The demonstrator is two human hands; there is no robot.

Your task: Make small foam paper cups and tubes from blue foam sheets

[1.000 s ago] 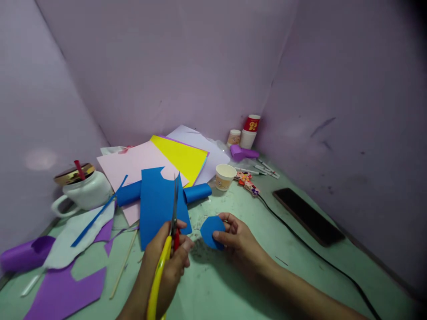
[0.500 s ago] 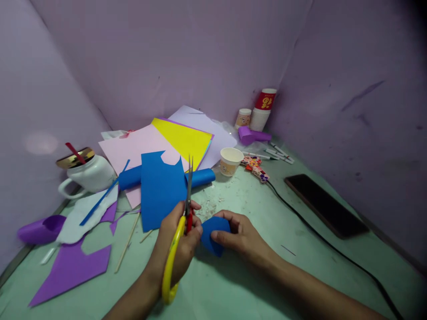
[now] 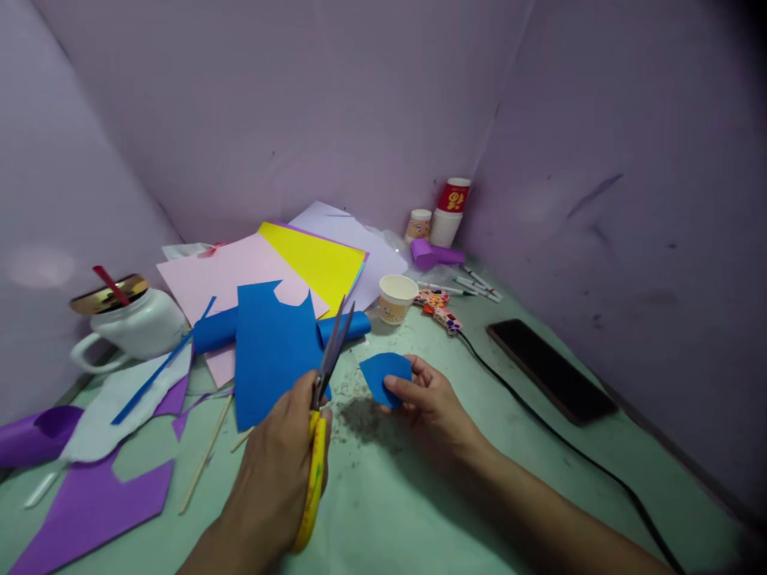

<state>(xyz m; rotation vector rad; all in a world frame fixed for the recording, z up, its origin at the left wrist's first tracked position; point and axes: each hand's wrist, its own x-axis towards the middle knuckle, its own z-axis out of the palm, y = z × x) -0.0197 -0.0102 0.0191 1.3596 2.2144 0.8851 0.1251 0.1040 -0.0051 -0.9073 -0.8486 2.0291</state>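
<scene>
My left hand (image 3: 281, 459) is closed round the yellow-handled scissors (image 3: 316, 471); their blades point up and away, slightly parted. In my right hand (image 3: 435, 403) a small cut piece of blue foam sheet (image 3: 379, 374) is pinched between thumb and fingers, raised above the table. The scissors and the piece are apart. Behind my left hand lies a larger blue sheet (image 3: 272, 351) with a curved notch cut from its top edge. It rests across a rolled blue sheet (image 3: 347, 326).
A paper cup (image 3: 398, 302) stands beyond my hands, beside a patterned glue gun (image 3: 440, 311) with a black cord. At right lies a phone (image 3: 548, 367). A white mug (image 3: 141, 323) and purple scraps (image 3: 101, 511) are at left; pink (image 3: 209, 283) and yellow sheets (image 3: 323, 271) lie behind.
The scissor blades have gone from nearly closed to slightly parted. My right hand has lifted the blue piece away from my left fingers, and the view has shifted a little to the right.
</scene>
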